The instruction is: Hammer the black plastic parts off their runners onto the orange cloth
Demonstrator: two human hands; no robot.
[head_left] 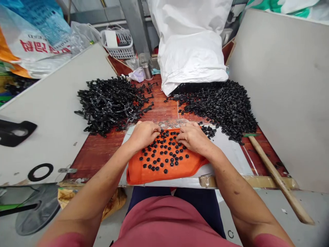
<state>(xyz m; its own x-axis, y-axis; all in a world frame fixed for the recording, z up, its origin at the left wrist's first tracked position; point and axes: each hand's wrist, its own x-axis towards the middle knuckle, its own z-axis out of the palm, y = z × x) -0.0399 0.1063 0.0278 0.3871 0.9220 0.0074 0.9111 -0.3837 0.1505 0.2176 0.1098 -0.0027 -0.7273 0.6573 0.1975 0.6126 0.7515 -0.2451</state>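
On my left, a heap [108, 104] of black strips sits on the table [100, 149]. My left hand [145, 135] is curled at the far edge of the orange cloth [146, 174], where black discs [165, 171] lie scattered. My right hand [191, 136] curls there too; I cannot tell what either of the 2 pinches. Rightward are a black pile [221, 106], then a stick [277, 175].

Left hand [144, 136] and right hand [194, 138] seem to pinch an orange cloth [147, 175] strewn with black discs [166, 171].
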